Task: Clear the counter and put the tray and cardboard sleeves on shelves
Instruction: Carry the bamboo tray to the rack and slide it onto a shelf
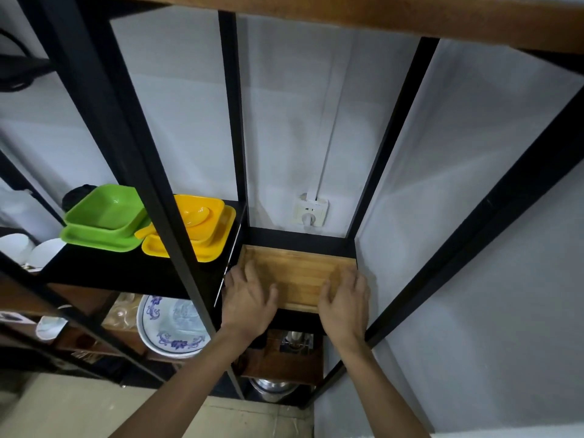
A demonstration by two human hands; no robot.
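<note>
Both my hands, left hand (248, 295) and right hand (346, 298), rest flat and loose on the tray (297, 273); I'd push evenly to seat it on the shelf (300, 240).

The shallow wooden tray (295, 273) lies flat on a black shelf (300, 240) against the wall.

Arms: two bare forearms rise from the bottom edge of the head view, uncovered from frame edge to wrist; no sleeve cuff shows.
Left hand (248, 298): bare; no glove, ring or band can be made out.
Right hand (346, 298): bare likewise; wrist carries no watch or strap.
Fingers (252, 271): softened by blur, so nails and fine detail cannot be told.
Clothing: none in view.
</note>
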